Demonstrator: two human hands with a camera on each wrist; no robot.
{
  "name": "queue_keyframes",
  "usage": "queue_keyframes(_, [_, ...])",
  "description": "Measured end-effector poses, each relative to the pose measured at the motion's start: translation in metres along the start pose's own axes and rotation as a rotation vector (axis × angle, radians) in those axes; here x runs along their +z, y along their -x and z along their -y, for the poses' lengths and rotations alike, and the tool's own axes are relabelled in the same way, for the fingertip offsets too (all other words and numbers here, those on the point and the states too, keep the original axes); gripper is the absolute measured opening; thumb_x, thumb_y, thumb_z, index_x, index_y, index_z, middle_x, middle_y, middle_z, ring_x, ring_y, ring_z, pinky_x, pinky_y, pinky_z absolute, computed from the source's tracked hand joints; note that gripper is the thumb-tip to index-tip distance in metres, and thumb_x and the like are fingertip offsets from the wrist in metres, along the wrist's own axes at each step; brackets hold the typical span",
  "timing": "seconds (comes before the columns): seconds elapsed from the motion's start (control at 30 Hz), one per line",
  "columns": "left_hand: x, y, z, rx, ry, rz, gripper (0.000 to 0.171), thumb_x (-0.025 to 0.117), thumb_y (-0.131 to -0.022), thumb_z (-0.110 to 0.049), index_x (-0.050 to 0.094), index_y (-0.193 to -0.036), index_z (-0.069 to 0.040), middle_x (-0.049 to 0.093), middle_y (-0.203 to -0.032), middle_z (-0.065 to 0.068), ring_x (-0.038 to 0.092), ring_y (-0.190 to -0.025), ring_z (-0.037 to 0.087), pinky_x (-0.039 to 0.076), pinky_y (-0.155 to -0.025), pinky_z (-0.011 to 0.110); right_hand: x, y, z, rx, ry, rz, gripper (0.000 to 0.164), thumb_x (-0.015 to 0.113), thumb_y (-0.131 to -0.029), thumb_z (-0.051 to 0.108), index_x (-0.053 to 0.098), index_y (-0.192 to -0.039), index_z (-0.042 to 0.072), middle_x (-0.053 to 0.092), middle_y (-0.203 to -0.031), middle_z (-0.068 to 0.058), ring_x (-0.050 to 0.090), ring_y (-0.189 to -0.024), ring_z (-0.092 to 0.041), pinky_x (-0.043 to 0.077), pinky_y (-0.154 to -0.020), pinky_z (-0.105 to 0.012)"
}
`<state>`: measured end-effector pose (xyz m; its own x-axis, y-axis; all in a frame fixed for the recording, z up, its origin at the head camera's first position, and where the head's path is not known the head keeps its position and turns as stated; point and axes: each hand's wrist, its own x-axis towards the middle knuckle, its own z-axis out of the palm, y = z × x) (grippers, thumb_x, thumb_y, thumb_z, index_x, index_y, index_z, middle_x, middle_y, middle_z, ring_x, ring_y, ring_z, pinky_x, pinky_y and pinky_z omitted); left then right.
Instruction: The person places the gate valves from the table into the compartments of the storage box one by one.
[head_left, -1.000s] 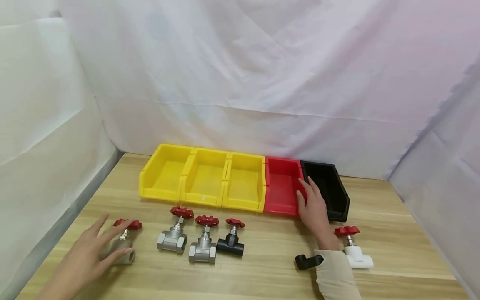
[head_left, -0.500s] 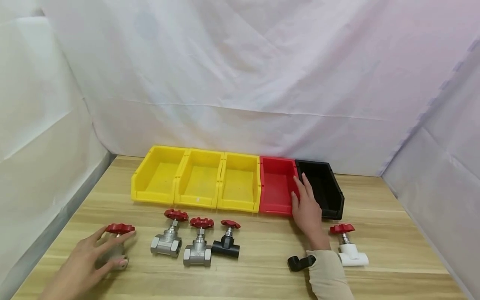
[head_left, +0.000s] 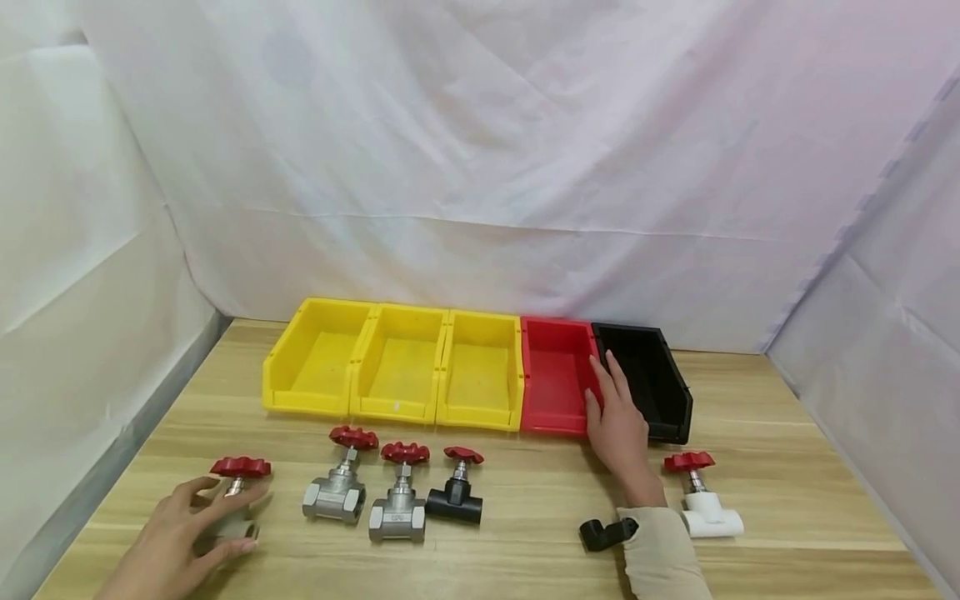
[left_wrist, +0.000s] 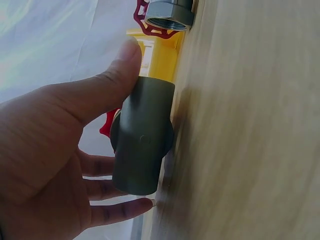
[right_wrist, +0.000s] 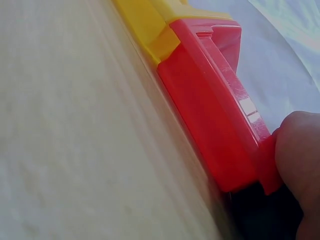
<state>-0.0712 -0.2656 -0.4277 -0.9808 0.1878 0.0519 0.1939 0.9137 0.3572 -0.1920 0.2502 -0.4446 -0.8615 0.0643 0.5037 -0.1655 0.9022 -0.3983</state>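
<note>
My left hand (head_left: 176,533) holds a grey plastic valve (left_wrist: 142,140) with a red handwheel (head_left: 240,467), standing at the left of the table. In the left wrist view the thumb lies at one end of its pipe body, and the fingers reach behind it. My right hand (head_left: 621,429) rests over the wall shared by the red bin (head_left: 558,323) and the black bin (head_left: 678,367), its fingers fairly straight. In the right wrist view the hand sits right at the corner of the red bin.
Two steel valves (head_left: 335,497) and a black valve (head_left: 455,500) stand left of centre, all with red handwheels. A white valve (head_left: 708,515) stands right of the sleeve (head_left: 663,550). Three yellow bins (head_left: 480,417) adjoin the red one. White cloth (head_left: 480,150) hangs behind.
My left hand has lowered onto the grey valve and closed its thumb and fingers about the body. The right hand has stayed at the red and black bins. The head view has shifted slightly.
</note>
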Motion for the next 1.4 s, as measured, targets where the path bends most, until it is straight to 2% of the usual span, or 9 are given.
queue_keyframes(0.23, [0.0009,0.0000,-0.0008,-0.021,-0.008,0.033,0.046,0.063,-0.064,-0.062,0.064,-0.101,-0.036,0.051,-0.102,0.011,0.044,-0.089,0.033,0.041,-0.066,0.051,0.0005,0.0012,-0.0012,-0.023,0.002,-0.014,0.053,0.057,-0.087,0.016,0.037,-0.137,0.021,0.024,-0.144,-0.001,0.031,-0.037,-0.011,0.029,-0.033,-0.025])
queue_keyframes(0.5, [0.0015,-0.0015,-0.0002,0.002,0.033,0.054,0.044,0.068,-0.062,-0.057,0.065,-0.098,-0.033,0.048,-0.110,0.014,0.045,-0.095,0.034,0.041,-0.071,0.055,0.0009,0.0005,-0.0029,-0.018,0.010,-0.015,0.054,0.056,-0.087,0.017,0.036,-0.137,0.023,0.023,-0.145,0.001,0.032,-0.039,-0.011,0.030,-0.034,-0.025])
queue_keyframes(0.8, [0.0010,-0.0006,0.0041,0.047,0.058,0.049,0.041,0.071,-0.060,-0.051,0.066,-0.095,-0.031,0.049,-0.107,0.013,0.047,-0.093,0.032,0.042,-0.071,0.053,0.0028,-0.0001,-0.0036,-0.015,0.014,-0.018,0.056,0.058,-0.086,0.015,0.036,-0.137,0.024,0.023,-0.145,0.000,0.033,-0.039,-0.011,0.029,-0.033,-0.025])
queue_keyframes(1.03, [-0.0008,-0.0019,0.0061,0.002,0.050,0.152,0.036,0.069,-0.064,-0.049,0.065,-0.095,-0.032,0.048,-0.109,0.013,0.045,-0.096,0.031,0.044,-0.075,0.051,0.0029,0.0004,-0.0004,-0.019,0.011,-0.019,0.055,0.058,-0.086,0.015,0.037,-0.137,0.023,0.024,-0.144,-0.001,0.034,-0.040,-0.010,0.028,-0.033,-0.025])
queue_keyframes(1.17, [-0.0003,-0.0017,0.0042,0.024,0.050,0.147,0.031,0.070,-0.066,-0.046,0.064,-0.095,-0.033,0.047,-0.111,0.014,0.045,-0.097,0.033,0.043,-0.075,0.052,0.0022,0.0001,-0.0003,-0.028,0.019,-0.030,0.055,0.057,-0.087,0.015,0.037,-0.137,0.023,0.024,-0.144,-0.001,0.033,-0.040,-0.011,0.028,-0.033,-0.024])
queue_keyframes(1.4, [0.0007,-0.0030,-0.0022,0.089,0.043,0.051,0.027,0.073,-0.067,-0.038,0.064,-0.092,-0.033,0.050,-0.106,0.013,0.048,-0.095,0.031,0.043,-0.074,0.052,0.0037,0.0008,-0.0027,-0.006,0.031,-0.026,0.055,0.056,-0.087,0.017,0.035,-0.137,0.026,0.022,-0.145,0.002,0.035,-0.041,-0.011,0.028,-0.034,-0.025])
